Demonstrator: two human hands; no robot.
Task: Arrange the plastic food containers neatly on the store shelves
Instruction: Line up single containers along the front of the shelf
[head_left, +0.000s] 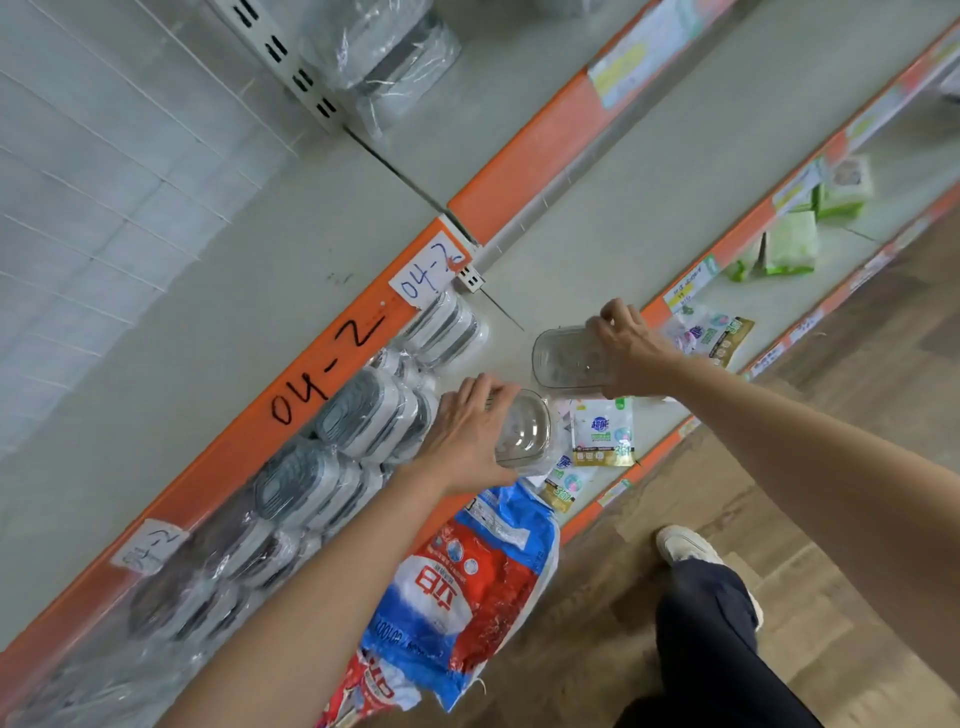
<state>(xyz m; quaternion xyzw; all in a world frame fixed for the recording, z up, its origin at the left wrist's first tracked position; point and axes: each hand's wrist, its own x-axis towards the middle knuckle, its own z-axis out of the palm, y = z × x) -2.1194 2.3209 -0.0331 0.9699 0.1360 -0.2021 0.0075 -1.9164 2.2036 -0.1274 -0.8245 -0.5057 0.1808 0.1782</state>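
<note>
A: Containers in shrink-wrapped packs (332, 457) already line the shelf (597, 249) under the orange rail; we judge the loose ones are now being placed.

B: Where are those?

A: Our right hand (631, 345) grips a clear tub (566, 358) over the bare shelf; our left hand (470, 431) grips a smaller clear container (524, 434) just beside the packs. Next we must set each down squarely in line.

Clear glossy plastic container (569, 358) in right hand (631, 348); another (522, 434) in left hand (470, 436). Left of it, film-wrapped packs (358, 415), shiny. Floor (597, 597) wood-look, matt.
</note>
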